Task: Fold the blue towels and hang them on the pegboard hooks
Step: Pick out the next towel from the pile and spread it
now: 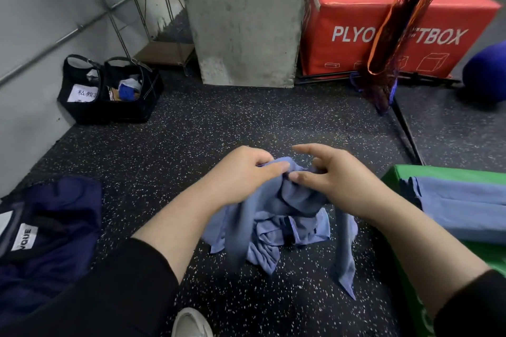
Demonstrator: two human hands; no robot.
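A crumpled blue towel [295, 197] hangs between my two hands above the speckled floor, its ends trailing down. My left hand [241, 172] grips its top edge with curled fingers. My right hand [331, 178] pinches the same bunch with thumb and lower fingers, index finger pointing out. Another blue towel [284, 238] lies rumpled on the floor below. Folded blue towels [462, 205] lie stacked on a green box [405, 172] at the right. No pegboard shows.
A dark navy garment [52, 227] lies at the left. Black bags [109, 90] stand by the wall, near a wire shelf [153, 16]. A concrete pillar [243, 16], a red plyo box [383, 24], hanging netting [405, 16] and a blue ball [487, 71] stand beyond. My white shoe [191, 323] is below.
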